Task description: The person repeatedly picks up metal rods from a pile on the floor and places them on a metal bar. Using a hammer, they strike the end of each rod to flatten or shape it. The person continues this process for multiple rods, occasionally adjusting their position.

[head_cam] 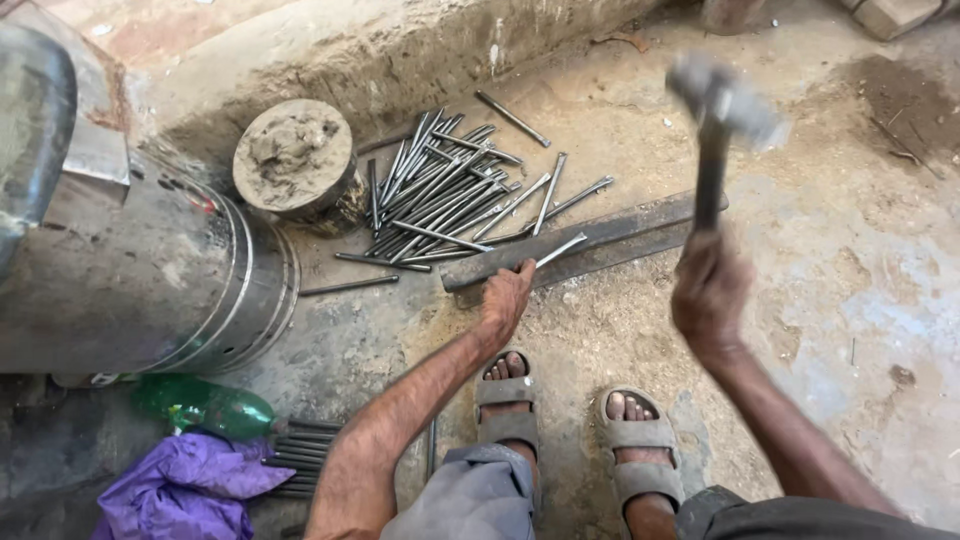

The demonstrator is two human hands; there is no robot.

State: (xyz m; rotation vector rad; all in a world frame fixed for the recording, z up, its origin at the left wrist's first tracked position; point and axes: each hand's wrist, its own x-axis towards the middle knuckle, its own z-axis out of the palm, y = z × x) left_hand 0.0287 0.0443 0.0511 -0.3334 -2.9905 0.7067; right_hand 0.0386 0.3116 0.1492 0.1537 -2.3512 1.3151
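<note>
Nearest flat iron bar (610, 240): left hand (505, 295), fingers pinched on thin steel rod (558, 250), rod lying across bar top. Above bar's right end: right hand (708, 290) fisted round hammer (722, 110) handle, head raised, blurred. Judgement: keep fingers back from strike point, blow square. Beyond bar: loose rod pile (450, 195), round block (293, 158).

a large metal drum (150, 275) lies on its side at the left. just right of its upper rim stands a round stump (293, 157) caked with dirt. farther right of the drum, a pile of loose metal rods (440, 195) is spread on the floor. below the drum lie a green plastic bottle (215, 408) and a purple cloth (185, 487).
</note>
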